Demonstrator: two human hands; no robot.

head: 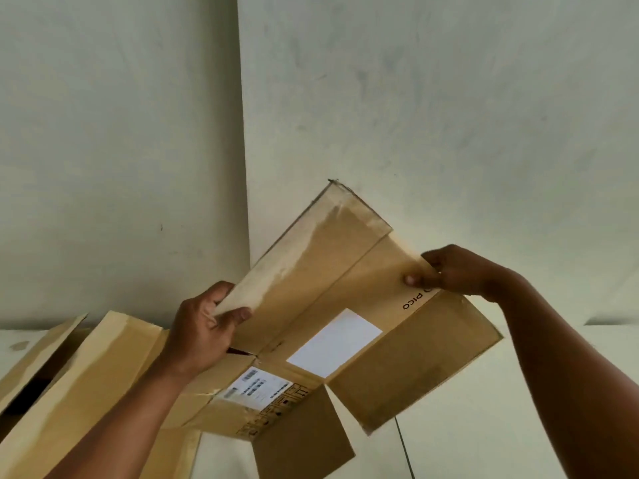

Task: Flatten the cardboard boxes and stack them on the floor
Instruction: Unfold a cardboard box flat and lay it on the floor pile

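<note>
Far L: open brown cardboard box (52, 385), flaps up, inside dark, contents not visible. Ctr: brown cardboard box w/ white labels (345, 257), flaps splayed, was held up in the air in front of the wall, above the floor. It carried a blank white label (333, 342) & a printed barcode label (257, 387).

Pale plaster wall (449, 115) behind, pale floor (484, 426) below, thin black cable (404, 451) on it.

Left hand (204, 333) gripped a flap edge, thumb on front. Right hand (453, 271) pinched the panel corner by the "PICO" print.
</note>
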